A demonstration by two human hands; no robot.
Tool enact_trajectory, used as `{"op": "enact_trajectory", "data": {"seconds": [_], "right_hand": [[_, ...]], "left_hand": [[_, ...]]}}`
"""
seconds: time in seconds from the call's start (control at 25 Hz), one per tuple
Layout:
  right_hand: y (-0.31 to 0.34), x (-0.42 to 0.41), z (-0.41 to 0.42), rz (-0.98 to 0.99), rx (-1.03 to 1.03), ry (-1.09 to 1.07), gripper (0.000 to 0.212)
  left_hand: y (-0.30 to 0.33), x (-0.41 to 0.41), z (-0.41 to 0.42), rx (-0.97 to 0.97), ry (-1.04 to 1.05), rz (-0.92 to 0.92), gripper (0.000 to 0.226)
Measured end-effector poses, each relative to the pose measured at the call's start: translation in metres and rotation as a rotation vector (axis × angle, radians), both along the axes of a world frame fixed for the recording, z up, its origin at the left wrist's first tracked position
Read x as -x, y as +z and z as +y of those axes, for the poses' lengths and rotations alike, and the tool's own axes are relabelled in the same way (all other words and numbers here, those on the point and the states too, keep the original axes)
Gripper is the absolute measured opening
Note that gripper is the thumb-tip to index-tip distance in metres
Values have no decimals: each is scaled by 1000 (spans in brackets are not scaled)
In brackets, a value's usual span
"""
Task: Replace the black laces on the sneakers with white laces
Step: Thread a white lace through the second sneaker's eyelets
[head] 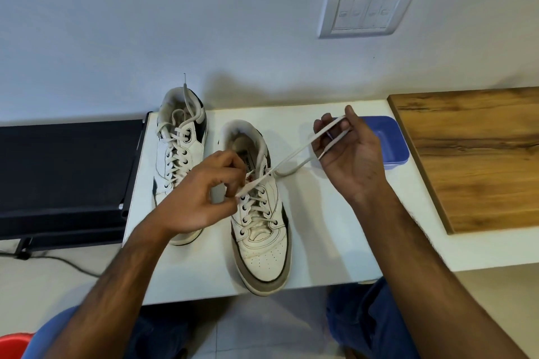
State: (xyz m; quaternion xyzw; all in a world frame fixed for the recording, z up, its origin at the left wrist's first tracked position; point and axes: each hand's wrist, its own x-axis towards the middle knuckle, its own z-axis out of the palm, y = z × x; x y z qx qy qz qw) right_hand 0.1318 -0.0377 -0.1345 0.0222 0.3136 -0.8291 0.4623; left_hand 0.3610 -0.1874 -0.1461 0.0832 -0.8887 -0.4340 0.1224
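**White lace drawn out over the near sneaker**

While my right hand (347, 151) is raised above the white table (335, 227), its fingers curl around a loop of the white lace (294, 154), the thumb tip and fingertips pinching the flat strand so that it wraps across the fingers. From there the lace runs down and to the left, taut, to the upper eyelets of the near sneaker (259, 227); a slack bend of it lies on the table just beside the shoe's collar. My left hand (204, 192) is over the same sneaker's tongue, fingers curled, thumb and forefinger pinching the other stretch of the lace close to the top eyelets. That sneaker is white with dark trim and a worn grey toe edge, toe pointing toward me, white lace crossed through its eyelets. To its left, partly behind my left hand, stands the second sneaker (180, 148), also laced in white, with loose ends rising out of its collar against the wall.

Behind my right hand sits a blue plastic tub (390, 140) on the table, close to a wooden board (472, 154) that lies on the table's right end. Left of the table is a black device (64, 178) with a cable trailing off below it. A white switch plate (366, 10) is set in the wall above. My knees in blue cloth show below the table edge, and something red (14, 344) sits at the bottom left corner.
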Motion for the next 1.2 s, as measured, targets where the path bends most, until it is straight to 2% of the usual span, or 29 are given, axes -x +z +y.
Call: {"op": "enact_trajectory", "data": {"seconds": [0.16, 0.24, 0.32, 0.44, 0.52, 0.6, 0.72, 0.8, 0.84, 1.0, 1.12, 1.2], "right_hand": [[3, -1, -1, -64, 113, -68, 29], [4, -1, -2, -2, 94, -30, 28], [5, -6, -4, 172, -16, 78, 24], [8, -20, -5, 592, -129, 363, 20], [10, -32, -6, 822, -139, 528, 20], [10, -39, -8, 919, -159, 601, 17], [12, -46, -9, 974, -208, 626, 17], [15, -50, -10, 995, -227, 602, 20], [17, -51, -10, 1009, -228, 585, 19], [16, -52, -14, 1101, -249, 557, 17], [7, -46, -16, 1163, -286, 545, 16], [5, -47, -17, 1233, -311, 502, 17]], "left_hand": [[-5, 2, 2, 165, 22, 7, 41], [-5, 2, 1, 170, 26, 33, 44], [-5, 3, 3, 157, 58, 72, 39], [2, 7, 8, 93, 228, 182, 18], [6, 10, 11, 4, 298, 219, 29], [5, 12, 13, -57, 273, 194, 46], [1, 12, 14, -287, 272, 206, 45], [2, 12, 12, -482, 294, 251, 32], [2, 13, 11, -514, 314, 280, 25], [4, 14, 9, -435, 449, 388, 20], [5, 12, 6, -503, 518, 390, 20], [5, 12, 7, -457, 496, 374, 23]]}}
